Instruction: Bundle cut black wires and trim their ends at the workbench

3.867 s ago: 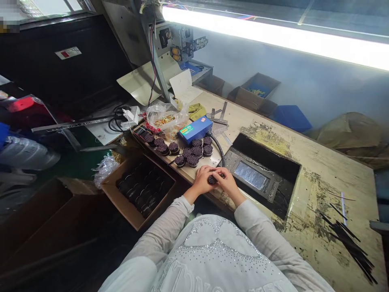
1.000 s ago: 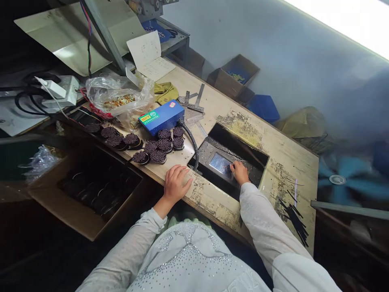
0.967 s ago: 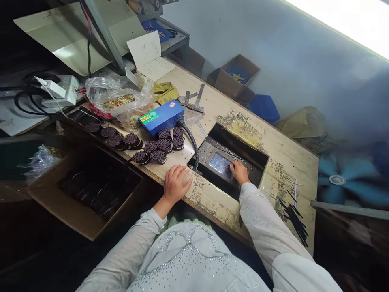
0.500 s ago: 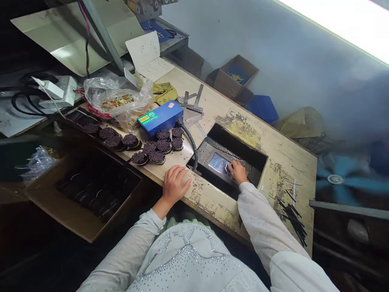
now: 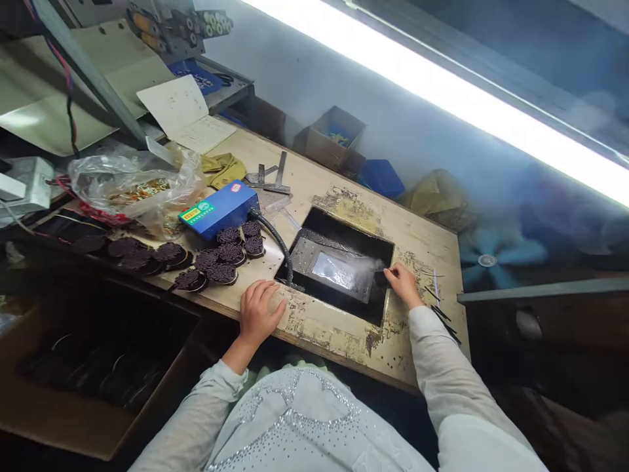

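Note:
My left hand (image 5: 259, 312) lies on the front edge of the wooden bench, fingers stretched out, holding nothing. My right hand (image 5: 403, 286) is at the right rim of a square cutout, its fingertips pinched together. Something small and dark seems to be at these fingertips, but I cannot make out what. Inside the cutout sits a dark metal pot (image 5: 304, 252) with a shiny, silvery rectangular surface (image 5: 336, 270). Pale smoke drifts between that surface and my right fingertips. A black corrugated hose (image 5: 278, 240) runs from a blue box (image 5: 219, 208) into the cutout.
Several round dark bundles (image 5: 219, 265) stand left of the cutout, before a plastic bag (image 5: 132, 183) of small parts. Steel squares (image 5: 275, 178) and an open notebook (image 5: 196, 128) lie behind. Thin black strips (image 5: 442, 316) lie at right. A fan (image 5: 486, 260) stands beyond the bench.
My right hand has moved right, from above the silvery surface to the cutout's right rim. Smoke now shows there. My left hand stays on the bench edge. The view has shifted.

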